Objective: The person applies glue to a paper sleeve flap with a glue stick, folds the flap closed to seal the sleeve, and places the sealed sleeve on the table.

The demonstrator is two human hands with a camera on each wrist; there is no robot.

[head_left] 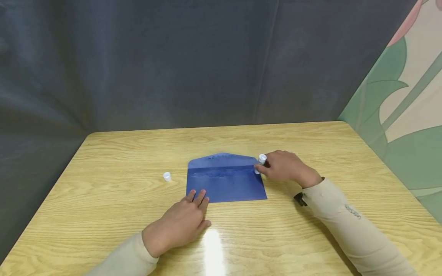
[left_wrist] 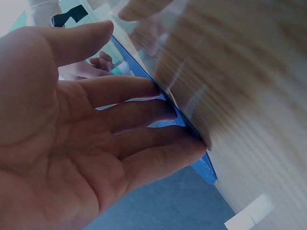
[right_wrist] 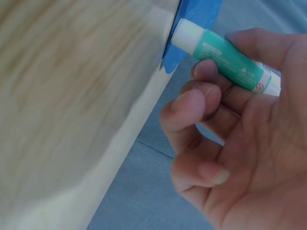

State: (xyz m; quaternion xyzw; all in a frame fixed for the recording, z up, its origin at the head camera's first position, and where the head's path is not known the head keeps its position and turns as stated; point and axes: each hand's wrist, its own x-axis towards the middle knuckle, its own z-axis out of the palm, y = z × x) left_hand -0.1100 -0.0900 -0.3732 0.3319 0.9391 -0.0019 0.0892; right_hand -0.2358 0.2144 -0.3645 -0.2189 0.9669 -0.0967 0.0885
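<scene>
One blue envelope [head_left: 229, 187] lies at nine o'clock from my right hand [head_left: 286, 167], long axis nine-to-three, that hand pinching a glue stick [right_wrist: 225, 56].

Corner of envelope [head_left: 229, 184] hidden behind left fingers [head_left: 200, 197]; print [head_left: 353, 211] on right sleeve [head_left: 359, 235] too small to read.

left hand [head_left: 183, 220] outstretched, palm down, right hand [head_left: 284, 165] pinching
</scene>
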